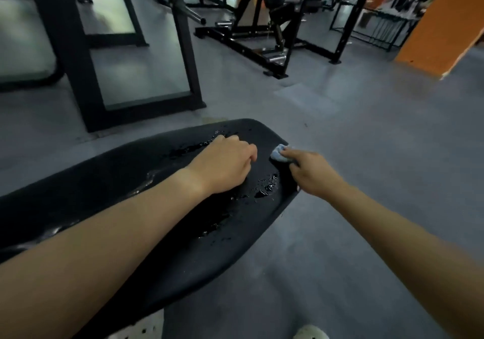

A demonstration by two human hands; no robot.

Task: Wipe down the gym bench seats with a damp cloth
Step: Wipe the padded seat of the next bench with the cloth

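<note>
A black padded bench seat (pixel 162 207) runs from the lower left to the middle of the view, with water droplets and wet streaks on it. My left hand (pixel 225 163) rests on the seat near its far end, fingers curled under, holding nothing visible. My right hand (pixel 311 171) pinches a small bunched light blue cloth (pixel 279 153) and presses it against the seat's far right edge.
Grey rubber floor (pixel 366 134) surrounds the bench. A black machine frame (pixel 86 82) stands close behind at the left. Another black weight machine (pixel 262 48) sits further back, and an orange pillar (pixel 442 30) at the right. My pale shoes (pixel 311 333) show at the bottom.
</note>
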